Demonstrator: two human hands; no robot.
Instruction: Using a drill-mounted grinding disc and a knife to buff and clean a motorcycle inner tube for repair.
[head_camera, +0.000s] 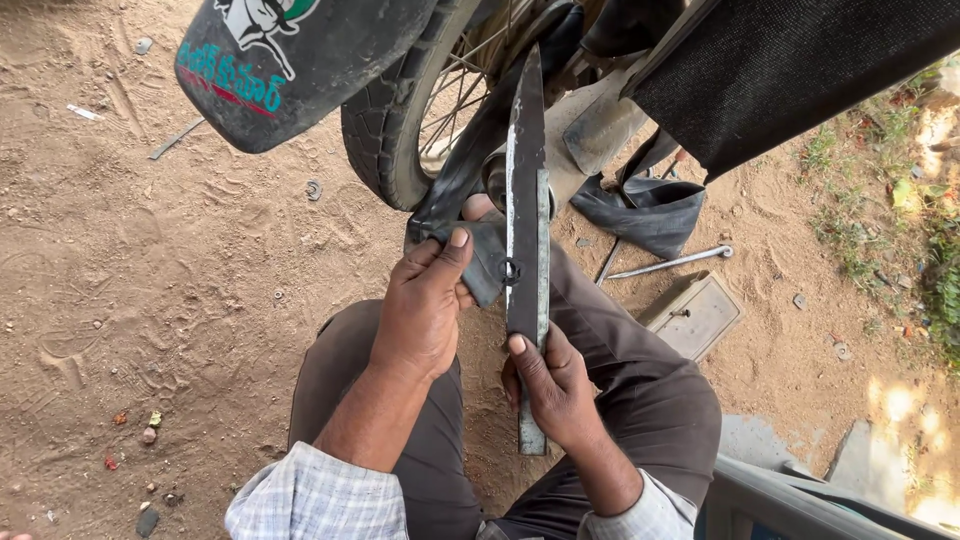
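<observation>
Person seen from above: two bare hands, checked shirt, dark trousers.

Left hand, centre of the frame: bare, no ring, watch or glove; short plain nails, thumbnail showing at its upper edge. Right hand, just right of centre: likewise bare and unadorned, one short pale nail visible. Forearms uncovered up to the cuffs. Shirt, bottom edge of the frame: woven cloth, pale grey-white with a fine blue-grey check, sleeves pushed back in creased folds on both arms. Trousers, lower centre to lower right: plain dark grey-brown fabric, unpatterned, lightly wrinkled over both knees, dusty in tone.
</observation>
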